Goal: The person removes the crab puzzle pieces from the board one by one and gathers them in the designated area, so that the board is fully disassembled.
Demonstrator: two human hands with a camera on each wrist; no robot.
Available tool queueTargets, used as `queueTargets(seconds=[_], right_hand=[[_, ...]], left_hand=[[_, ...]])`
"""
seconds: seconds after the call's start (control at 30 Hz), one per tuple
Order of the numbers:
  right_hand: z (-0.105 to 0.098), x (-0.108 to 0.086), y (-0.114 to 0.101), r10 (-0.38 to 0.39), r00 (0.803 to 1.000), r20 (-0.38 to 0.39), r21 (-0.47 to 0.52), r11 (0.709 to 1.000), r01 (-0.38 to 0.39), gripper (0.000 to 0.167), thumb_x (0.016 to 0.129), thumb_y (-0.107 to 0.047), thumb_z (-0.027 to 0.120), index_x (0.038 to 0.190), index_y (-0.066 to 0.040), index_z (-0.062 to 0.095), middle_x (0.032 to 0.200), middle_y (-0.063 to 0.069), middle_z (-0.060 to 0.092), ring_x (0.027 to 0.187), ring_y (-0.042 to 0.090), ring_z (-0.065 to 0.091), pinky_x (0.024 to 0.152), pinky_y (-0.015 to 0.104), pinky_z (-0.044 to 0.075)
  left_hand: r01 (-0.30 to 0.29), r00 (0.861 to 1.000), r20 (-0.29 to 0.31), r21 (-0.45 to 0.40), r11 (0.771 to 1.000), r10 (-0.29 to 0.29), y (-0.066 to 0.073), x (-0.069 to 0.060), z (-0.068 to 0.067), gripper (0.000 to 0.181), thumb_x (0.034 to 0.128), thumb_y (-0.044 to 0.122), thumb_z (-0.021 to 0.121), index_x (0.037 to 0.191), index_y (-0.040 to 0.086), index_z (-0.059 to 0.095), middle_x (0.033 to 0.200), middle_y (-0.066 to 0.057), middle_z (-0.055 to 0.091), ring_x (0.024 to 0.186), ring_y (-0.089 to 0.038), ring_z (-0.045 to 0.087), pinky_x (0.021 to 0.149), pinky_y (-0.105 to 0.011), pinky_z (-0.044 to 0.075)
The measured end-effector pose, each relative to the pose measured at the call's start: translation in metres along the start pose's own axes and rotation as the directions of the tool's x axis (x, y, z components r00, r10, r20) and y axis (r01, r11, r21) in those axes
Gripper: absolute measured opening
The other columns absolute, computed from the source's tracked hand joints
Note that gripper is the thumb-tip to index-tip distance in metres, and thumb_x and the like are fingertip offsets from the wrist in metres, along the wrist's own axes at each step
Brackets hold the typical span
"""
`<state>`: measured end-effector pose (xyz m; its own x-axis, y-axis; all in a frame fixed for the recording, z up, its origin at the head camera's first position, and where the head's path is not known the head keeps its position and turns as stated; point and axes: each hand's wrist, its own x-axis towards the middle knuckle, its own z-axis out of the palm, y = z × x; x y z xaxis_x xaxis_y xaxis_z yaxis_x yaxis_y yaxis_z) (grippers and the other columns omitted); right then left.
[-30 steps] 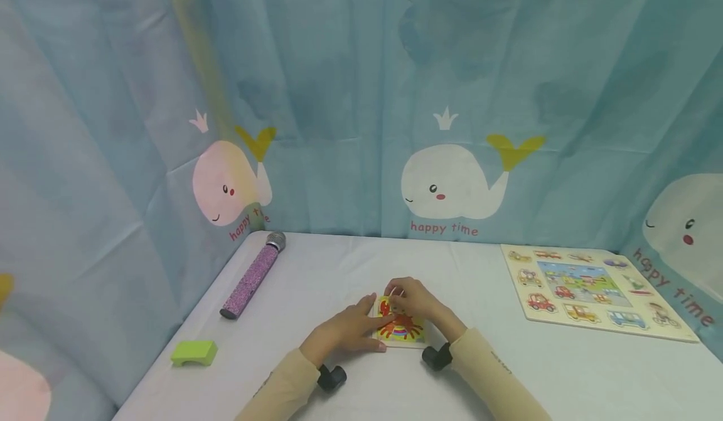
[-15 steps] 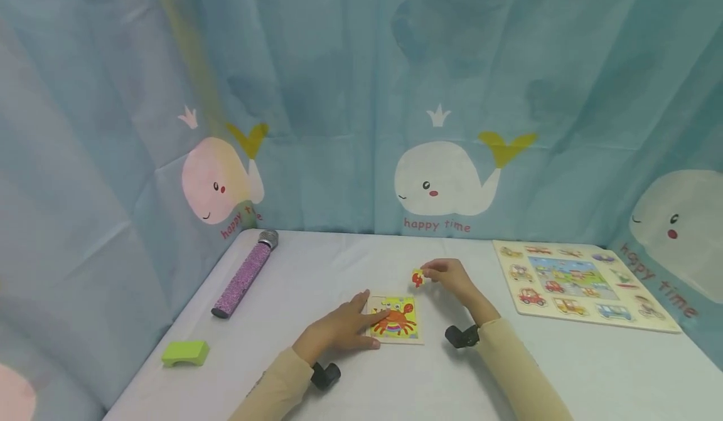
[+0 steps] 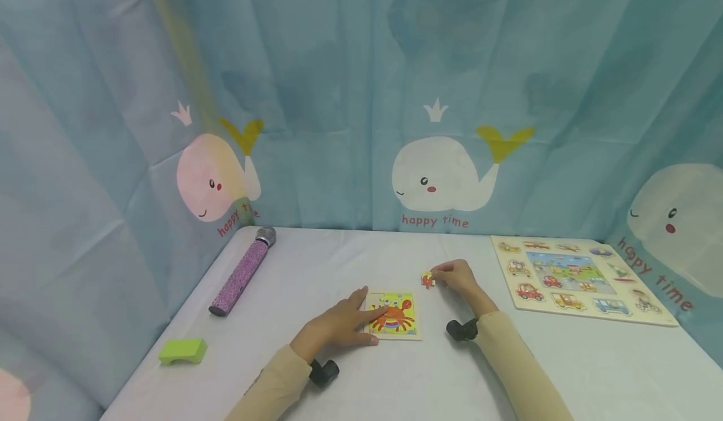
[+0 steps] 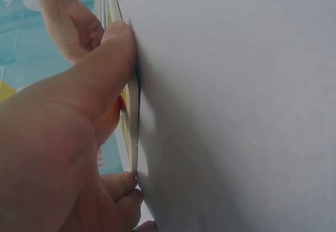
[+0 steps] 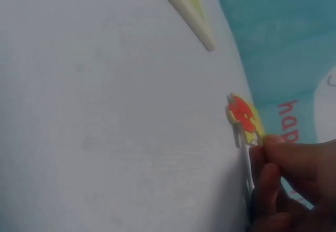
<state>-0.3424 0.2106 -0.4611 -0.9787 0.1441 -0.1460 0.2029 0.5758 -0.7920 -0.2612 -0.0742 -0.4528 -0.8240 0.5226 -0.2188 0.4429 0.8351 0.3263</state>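
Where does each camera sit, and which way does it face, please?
Head: worn on the head, facing forward and down at the crab puzzle; left hand, right hand and sleeves show.
Left wrist: worn there, facing the crab puzzle's edge; left hand large, right hand beyond.
Right wrist: worn there, facing the loose piece across the table; right hand at lower right.
Shared: head and right wrist both show the loose piece.

crab puzzle [image 3: 400, 319]: wood | microphone [image 3: 241, 275]: rough glitter | curtain [image 3: 316, 95]: matt cloth
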Motion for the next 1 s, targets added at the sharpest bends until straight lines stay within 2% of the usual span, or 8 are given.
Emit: queueTargets(seconds=[0.17,0.33,0.63,0.73,0.87,0.93,1.0], right_hand=[[0.004,-0.001,-0.004,-0.011,1.000,-0.017,-0.026,1.000,0.010,0.022,0.085,-0.019,0.063,0.097,-0.002,0.068,0.101,0.014,0.064,0.089,0.023,0.058,0.074,0.030,0.049],[0.007,-0.003,-0.005,-0.019,0.999,-0.042,-0.061,0.998,0.017,0.021,0.086,-0.019,0.062,0.096,-0.002,0.069,0.104,0.015,0.064,0.100,0.029,0.057,0.087,0.041,0.047],[0.009,-0.002,0.000,-0.050,0.997,-0.060,-0.062,0.997,0.046,0.022,0.086,-0.018,0.060,0.097,-0.001,0.070,0.109,0.019,0.064,0.108,0.034,0.056,0.093,0.046,0.045],[0.009,-0.006,0.000,-0.081,0.995,-0.060,-0.060,0.995,0.077,0.022,0.087,-0.017,0.060,0.099,0.000,0.069,0.105,0.017,0.066,0.101,0.031,0.059,0.086,0.042,0.049],[0.015,-0.016,-0.010,-0.169,0.986,0.002,-0.109,0.980,0.168,0.019,0.086,-0.017,0.062,0.097,-0.003,0.070,0.089,0.011,0.068,0.078,0.020,0.060,0.065,0.028,0.050],[0.021,-0.022,-0.019,-0.240,0.968,0.069,-0.158,0.956,0.248,0.015,0.085,-0.017,0.064,0.093,-0.006,0.070,0.082,0.006,0.067,0.071,0.015,0.055,0.060,0.023,0.046],[0.028,-0.029,-0.029,-0.328,0.932,0.156,-0.196,0.914,0.354,0.012,0.083,-0.015,0.066,0.091,-0.008,0.071,0.077,0.002,0.064,0.067,0.012,0.051,0.058,0.022,0.043]], left_hand=[[-0.010,1.000,-0.003,0.018,1.000,0.010,-0.002,0.000,0.001,0.067,0.0775,0.059,0.060,0.137,0.051,0.029,0.156,-0.008,0.009,0.140,-0.035,0.020,0.109,-0.054,0.027],[-0.016,1.000,-0.007,0.024,1.000,0.016,-0.002,0.000,0.001,0.068,0.0776,0.059,0.059,0.138,0.050,0.029,0.156,-0.008,0.009,0.140,-0.034,0.019,0.109,-0.054,0.026],[-0.014,1.000,-0.011,0.015,1.000,0.014,0.001,-0.003,-0.002,0.067,0.0781,0.057,0.060,0.138,0.047,0.032,0.155,-0.010,0.012,0.140,-0.035,0.022,0.109,-0.054,0.028],[-0.011,1.000,0.003,0.011,1.000,0.011,0.002,-0.003,-0.001,0.066,0.0785,0.057,0.059,0.138,0.048,0.031,0.156,-0.010,0.011,0.140,-0.035,0.020,0.109,-0.055,0.027],[-0.014,1.000,0.013,0.017,1.000,0.014,0.003,-0.003,-0.002,0.065,0.0789,0.058,0.058,0.137,0.050,0.030,0.155,-0.011,0.010,0.139,-0.037,0.021,0.108,-0.056,0.027],[-0.021,1.000,0.013,0.024,0.999,0.021,0.002,-0.003,-0.003,0.064,0.0794,0.058,0.057,0.137,0.050,0.030,0.155,-0.012,0.010,0.139,-0.038,0.022,0.107,-0.057,0.028],[-0.034,0.999,0.011,0.036,0.999,0.033,0.001,-0.002,-0.002,0.063,0.0801,0.058,0.056,0.137,0.050,0.030,0.155,-0.013,0.010,0.138,-0.039,0.022,0.106,-0.057,0.029]])
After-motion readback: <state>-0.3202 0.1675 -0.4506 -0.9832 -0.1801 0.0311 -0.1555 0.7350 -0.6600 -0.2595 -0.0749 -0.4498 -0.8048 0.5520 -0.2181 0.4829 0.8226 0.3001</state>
